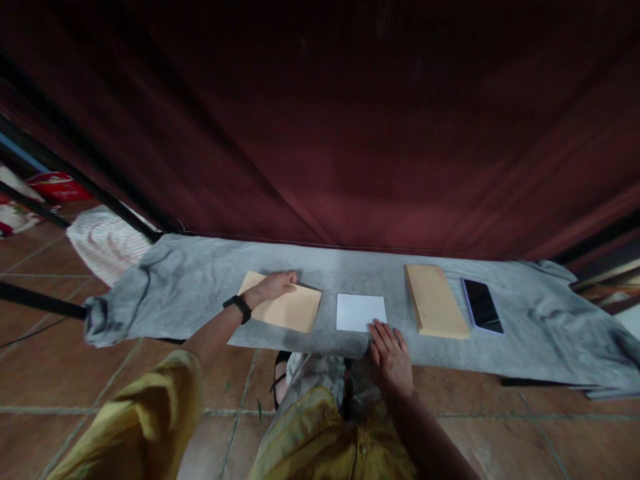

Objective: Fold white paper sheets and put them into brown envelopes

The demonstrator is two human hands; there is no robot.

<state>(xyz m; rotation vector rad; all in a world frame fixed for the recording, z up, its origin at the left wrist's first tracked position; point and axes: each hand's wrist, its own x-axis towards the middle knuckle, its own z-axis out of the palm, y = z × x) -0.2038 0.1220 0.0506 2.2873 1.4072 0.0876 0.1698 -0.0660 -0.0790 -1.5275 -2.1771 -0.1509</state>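
My left hand [274,287] lies across the tan paper envelope [290,310], its fingers curled over the far edge and closed on it. The envelope rests slightly turned on the grey cloth. A white rectangle of paper or card [359,312] lies to the right of it, flat and apart from it. At the near right corner of that white sheet, my right hand [393,353] rests with its fingers stretched out, the fingertips touching the corner and nothing gripped.
Grey cloth [200,267] covers a long narrow bench. On the right lie a stack of tan envelopes [437,300] and a phone [483,305] with a dark screen. Behind hangs a dark red curtain [350,167]; dark metal bars [40,300] stand at the left.
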